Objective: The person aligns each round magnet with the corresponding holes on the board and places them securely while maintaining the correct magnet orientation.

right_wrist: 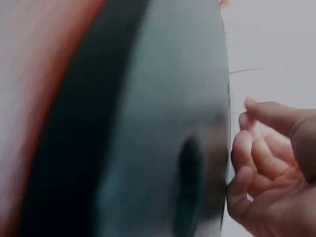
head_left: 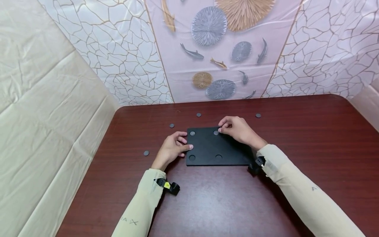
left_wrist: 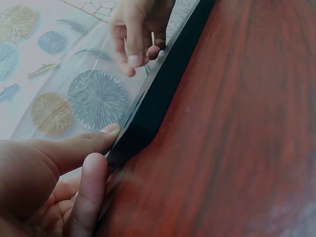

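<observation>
A flat black board (head_left: 219,148) with round recesses lies on the table. My left hand (head_left: 173,146) grips its left edge, thumb on top and fingers at the side; the left wrist view shows this thumb (left_wrist: 94,143) against the board's corner. Small grey discs sit in two far recesses, one far left (head_left: 192,133), another disc (head_left: 216,132) beside it. Right at that second disc are the loosely curled fingertips of my right hand (head_left: 238,130). Nothing shows between them in the right wrist view. Two near recesses, left (head_left: 192,158) and middle (head_left: 218,157), hold no disc. My right hand and forearm hide the board's far right part.
Several loose grey discs lie on the brown table (head_left: 118,191): one left disc (head_left: 146,153), one behind the left hand (head_left: 171,125), a disc beyond the board (head_left: 198,115), and one at the far right (head_left: 258,115). Patterned cloth (head_left: 222,49) hangs behind the table.
</observation>
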`<action>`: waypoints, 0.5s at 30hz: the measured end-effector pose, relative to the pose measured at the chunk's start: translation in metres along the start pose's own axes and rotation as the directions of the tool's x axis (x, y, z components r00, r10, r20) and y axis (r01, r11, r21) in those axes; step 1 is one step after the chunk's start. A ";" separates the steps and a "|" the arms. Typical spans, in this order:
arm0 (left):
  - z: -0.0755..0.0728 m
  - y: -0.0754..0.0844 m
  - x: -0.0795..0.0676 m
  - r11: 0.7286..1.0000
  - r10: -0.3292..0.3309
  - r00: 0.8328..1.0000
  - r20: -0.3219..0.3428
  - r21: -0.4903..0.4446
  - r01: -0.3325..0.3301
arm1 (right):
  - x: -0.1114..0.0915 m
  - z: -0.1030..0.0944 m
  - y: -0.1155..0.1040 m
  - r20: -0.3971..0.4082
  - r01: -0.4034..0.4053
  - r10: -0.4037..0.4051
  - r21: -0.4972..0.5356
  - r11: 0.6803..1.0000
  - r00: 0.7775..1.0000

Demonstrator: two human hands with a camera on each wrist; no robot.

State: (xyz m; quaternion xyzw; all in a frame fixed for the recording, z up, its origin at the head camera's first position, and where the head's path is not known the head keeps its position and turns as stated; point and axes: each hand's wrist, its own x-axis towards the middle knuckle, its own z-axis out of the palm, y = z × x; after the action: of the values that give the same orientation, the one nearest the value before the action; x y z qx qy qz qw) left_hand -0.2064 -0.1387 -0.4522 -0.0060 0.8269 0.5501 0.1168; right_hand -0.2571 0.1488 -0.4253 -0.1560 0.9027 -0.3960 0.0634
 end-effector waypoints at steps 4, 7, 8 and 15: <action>0.000 0.000 0.000 1.000 -0.002 1.000 0.003 0.000 0.002 | -0.008 -0.004 -0.002 -0.035 0.053 -0.054 -0.040 0.998 0.998; 0.000 0.001 0.000 1.000 -0.003 1.000 0.002 -0.001 0.003 | -0.014 -0.010 -0.006 -0.067 0.063 -0.066 -0.048 0.997 0.996; 0.000 0.001 0.001 1.000 -0.005 1.000 0.003 0.000 0.005 | -0.015 -0.012 -0.008 -0.079 0.062 -0.066 -0.048 0.997 0.995; -0.001 -0.001 0.001 1.000 -0.002 1.000 0.004 -0.003 0.002 | -0.024 -0.023 -0.013 -0.114 0.032 -0.037 -0.040 0.999 0.993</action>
State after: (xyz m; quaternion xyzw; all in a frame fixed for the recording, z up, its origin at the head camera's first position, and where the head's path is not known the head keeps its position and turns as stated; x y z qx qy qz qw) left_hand -0.2076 -0.1397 -0.4527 -0.0059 0.8258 0.5512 0.1191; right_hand -0.2368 0.1650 -0.4003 -0.1498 0.9094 -0.3879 0.0017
